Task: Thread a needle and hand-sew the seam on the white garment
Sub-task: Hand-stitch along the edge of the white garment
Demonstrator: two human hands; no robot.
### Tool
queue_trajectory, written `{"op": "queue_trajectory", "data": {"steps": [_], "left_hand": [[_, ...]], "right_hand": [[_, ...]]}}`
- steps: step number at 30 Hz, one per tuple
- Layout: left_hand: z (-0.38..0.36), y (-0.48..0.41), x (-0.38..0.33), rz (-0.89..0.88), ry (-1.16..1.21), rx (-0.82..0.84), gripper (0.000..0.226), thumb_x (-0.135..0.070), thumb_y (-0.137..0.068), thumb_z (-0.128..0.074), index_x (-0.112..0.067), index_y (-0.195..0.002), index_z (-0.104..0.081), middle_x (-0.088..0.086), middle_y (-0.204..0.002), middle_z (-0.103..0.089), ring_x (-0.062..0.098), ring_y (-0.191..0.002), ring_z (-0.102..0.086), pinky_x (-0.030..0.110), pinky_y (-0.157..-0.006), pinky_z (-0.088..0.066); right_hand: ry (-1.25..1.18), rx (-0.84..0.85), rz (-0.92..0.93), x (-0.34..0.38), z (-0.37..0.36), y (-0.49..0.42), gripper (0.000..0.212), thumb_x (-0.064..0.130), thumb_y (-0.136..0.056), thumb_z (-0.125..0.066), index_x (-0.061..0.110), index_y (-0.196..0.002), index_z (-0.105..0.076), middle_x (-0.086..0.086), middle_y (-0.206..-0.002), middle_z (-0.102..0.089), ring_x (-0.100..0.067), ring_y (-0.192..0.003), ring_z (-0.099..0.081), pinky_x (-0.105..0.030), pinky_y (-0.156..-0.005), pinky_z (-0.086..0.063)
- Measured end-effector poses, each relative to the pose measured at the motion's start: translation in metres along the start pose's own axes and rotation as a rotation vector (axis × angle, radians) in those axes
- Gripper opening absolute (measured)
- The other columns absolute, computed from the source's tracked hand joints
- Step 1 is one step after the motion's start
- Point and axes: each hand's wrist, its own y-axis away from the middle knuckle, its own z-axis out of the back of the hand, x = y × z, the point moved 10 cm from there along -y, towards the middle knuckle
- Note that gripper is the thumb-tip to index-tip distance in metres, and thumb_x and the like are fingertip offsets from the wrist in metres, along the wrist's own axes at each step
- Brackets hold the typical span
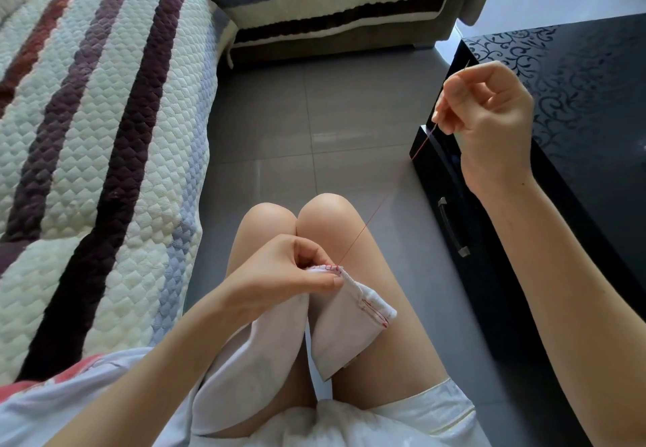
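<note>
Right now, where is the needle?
In the head view the needle sits upper right, pinched in the raised right hand before the black table, with red thread running down to the white garment gripped by the left hand.

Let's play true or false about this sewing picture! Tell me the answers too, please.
1. The thread is red. True.
2. The right hand rests on the lap. False: it is raised near the black table, holding the thread stretched tight.
3. The left hand pinches the white garment at its seam. True.
4. The sofa cover is plain white. False: it has dark, reddish and blue stripes.
</note>
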Motion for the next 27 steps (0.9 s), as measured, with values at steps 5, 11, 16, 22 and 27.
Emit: {"op": "queue_trajectory", "data": {"steps": [5, 11, 16, 22, 27], "left_hand": [[-0.004, 0.003, 0.005, 0.035, 0.111, 0.053, 0.007, -0.016, -0.067, -0.079, -0.014, -0.065, -0.072, -0.004, -0.063, -0.065, 0.003, -0.064, -0.058, 0.014, -0.063, -0.044], [-0.01, 0.004, 0.01, 0.092, 0.294, 0.13, 0.008, -0.006, -0.062, -0.072, -0.015, -0.06, -0.073, 0.001, -0.064, -0.065, 0.007, -0.062, -0.059, 0.015, -0.064, -0.045], [-0.01, 0.005, 0.009, 0.086, 0.318, 0.157, 0.007, -0.006, -0.063, -0.071, -0.013, -0.063, -0.073, 0.002, -0.066, -0.066, 0.006, -0.064, -0.061, 0.013, -0.062, -0.046], [-0.01, 0.005, 0.01, 0.065, 0.268, 0.189, 0.006, -0.017, -0.063, -0.079, -0.016, -0.068, -0.075, 0.003, -0.071, -0.067, 0.007, -0.068, -0.06, 0.014, -0.065, -0.047], [-0.01, 0.004, 0.009, 0.06, 0.233, 0.206, 0.016, -0.029, -0.06, -0.078, -0.018, -0.071, -0.076, 0.002, -0.074, -0.067, 0.008, -0.071, -0.059, 0.016, -0.067, -0.048]], "right_hand": [[0.185, 0.219, -0.037, -0.012, -0.038, 0.038, 0.016, 0.008, -0.092, -0.058, 0.02, -0.082, -0.057, -0.001, -0.063, -0.067, -0.014, -0.058, -0.059, -0.021, -0.05, -0.039], [0.658, 0.589, 0.113, -0.039, -0.076, 0.125, 0.018, 0.037, -0.09, -0.054, 0.026, -0.084, -0.068, 0.01, -0.058, -0.06, -0.008, -0.055, -0.052, -0.031, -0.057, -0.047], [0.773, 0.631, 0.242, -0.037, -0.079, 0.148, 0.037, 0.047, -0.095, -0.043, 0.026, -0.084, -0.072, 0.009, -0.057, -0.05, -0.011, -0.051, -0.041, -0.024, -0.047, -0.036], [0.647, 0.705, 0.11, -0.047, -0.079, 0.157, 0.024, 0.026, -0.092, -0.048, 0.016, -0.095, -0.069, 0.015, -0.076, -0.061, -0.002, -0.064, -0.051, -0.007, -0.064, -0.04], [0.689, 0.712, 0.121, -0.049, -0.08, 0.158, 0.025, 0.016, -0.087, -0.047, 0.013, -0.093, -0.071, 0.006, -0.082, -0.068, -0.008, -0.072, -0.055, -0.008, -0.071, -0.038]]}}
